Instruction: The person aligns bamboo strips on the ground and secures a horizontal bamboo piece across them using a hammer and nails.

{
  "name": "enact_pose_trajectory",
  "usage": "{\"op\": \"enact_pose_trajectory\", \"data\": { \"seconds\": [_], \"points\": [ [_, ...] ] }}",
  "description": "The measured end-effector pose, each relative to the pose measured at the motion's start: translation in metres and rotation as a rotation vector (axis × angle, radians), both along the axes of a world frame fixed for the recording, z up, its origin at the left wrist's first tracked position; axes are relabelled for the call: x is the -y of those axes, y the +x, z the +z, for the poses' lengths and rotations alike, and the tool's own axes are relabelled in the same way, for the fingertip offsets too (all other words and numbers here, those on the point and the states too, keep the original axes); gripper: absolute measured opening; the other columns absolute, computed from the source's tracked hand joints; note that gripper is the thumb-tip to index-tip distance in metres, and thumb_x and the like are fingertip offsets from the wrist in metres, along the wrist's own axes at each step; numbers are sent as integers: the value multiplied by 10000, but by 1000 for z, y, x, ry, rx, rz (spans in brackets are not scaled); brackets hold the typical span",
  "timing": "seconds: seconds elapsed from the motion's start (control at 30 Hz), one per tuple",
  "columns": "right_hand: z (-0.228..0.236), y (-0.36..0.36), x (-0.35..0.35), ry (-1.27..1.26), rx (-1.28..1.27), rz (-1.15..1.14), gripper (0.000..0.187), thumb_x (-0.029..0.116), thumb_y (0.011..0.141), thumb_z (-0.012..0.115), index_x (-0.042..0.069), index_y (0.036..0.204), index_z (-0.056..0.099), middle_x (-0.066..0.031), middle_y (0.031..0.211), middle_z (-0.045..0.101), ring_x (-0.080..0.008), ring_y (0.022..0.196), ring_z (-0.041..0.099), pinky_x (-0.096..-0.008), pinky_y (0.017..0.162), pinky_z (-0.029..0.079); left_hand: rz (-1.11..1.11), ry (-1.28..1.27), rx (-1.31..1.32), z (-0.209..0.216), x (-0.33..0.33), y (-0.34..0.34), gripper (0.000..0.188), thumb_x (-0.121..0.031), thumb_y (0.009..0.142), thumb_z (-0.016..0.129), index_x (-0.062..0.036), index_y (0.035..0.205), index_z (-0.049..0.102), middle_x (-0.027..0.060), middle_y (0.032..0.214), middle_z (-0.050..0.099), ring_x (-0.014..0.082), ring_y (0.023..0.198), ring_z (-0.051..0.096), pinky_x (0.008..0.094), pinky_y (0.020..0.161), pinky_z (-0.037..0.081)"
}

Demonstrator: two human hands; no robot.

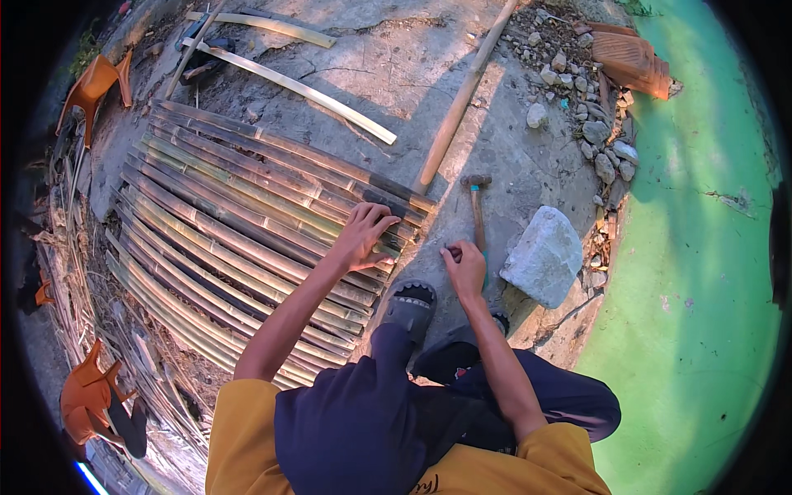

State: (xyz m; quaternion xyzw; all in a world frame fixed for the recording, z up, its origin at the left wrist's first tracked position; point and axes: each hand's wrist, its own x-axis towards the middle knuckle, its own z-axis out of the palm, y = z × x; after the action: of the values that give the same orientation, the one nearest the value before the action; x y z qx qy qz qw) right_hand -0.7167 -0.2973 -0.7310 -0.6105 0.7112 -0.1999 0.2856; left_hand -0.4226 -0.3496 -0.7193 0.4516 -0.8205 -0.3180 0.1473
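While the split bamboo slats (247, 214) are lying side by side as a mat on the concrete ground (511, 157), the end of the row is being pressed down by the left hand (363, 235), whose fingers are spread flat across the slat ends and a dark crosspiece, so that grip is apart and closed on nothing. Something small and dark, seemingly a nail, is being pinched together between the fingertips of the right hand (464, 264) just off the mat's edge; what it is cannot be told for certain. A hammer (478, 213) is lying untouched on the ground just beside that hand, with a pale stone block (544, 256) near it and a long wooden pole (462, 99) beyond. A grey sandal (410, 305) is being planted against the mat's near corner. Judged from this, a fastening step is being prepared: the small piece would need to be set upright on the crosspiece and steadied, and the hammer would need to be taken up.
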Motion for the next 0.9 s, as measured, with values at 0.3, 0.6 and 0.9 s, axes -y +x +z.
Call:
{"op": "enact_pose_trajectory", "data": {
  "seconds": [0.3,0.6,0.9],
  "points": [
    [-6,8,4,52,-5,9,146,180,871,818,44,879,764,-124,866,740,-317,756,724,-434,703,562,91,-27,-59,-6,0,-5,720,-386,749,894,-133,1359,610,100,1320,552,357,1308,471,499,1153,377],
    [13,30,15,138,318,-76,155,79,949,738,-10,1071,700,-124,884,733,-192,777,727,-342,673,578,253,-86,-86,-12,-11,-17,493,-351,778,877,-131,1189,717,64,1169,609,315,1173,538,465,1070,439],
    [12,64,52,198,658,-62,127,3,952,743,-31,1067,704,-80,939,759,-129,879,741,-293,764,613,261,-94,-115,-7,-3,-21,372,-206,827,800,-116,1178,714,78,1082,610,311,1084,552,434,1016,463]
  ]
}}
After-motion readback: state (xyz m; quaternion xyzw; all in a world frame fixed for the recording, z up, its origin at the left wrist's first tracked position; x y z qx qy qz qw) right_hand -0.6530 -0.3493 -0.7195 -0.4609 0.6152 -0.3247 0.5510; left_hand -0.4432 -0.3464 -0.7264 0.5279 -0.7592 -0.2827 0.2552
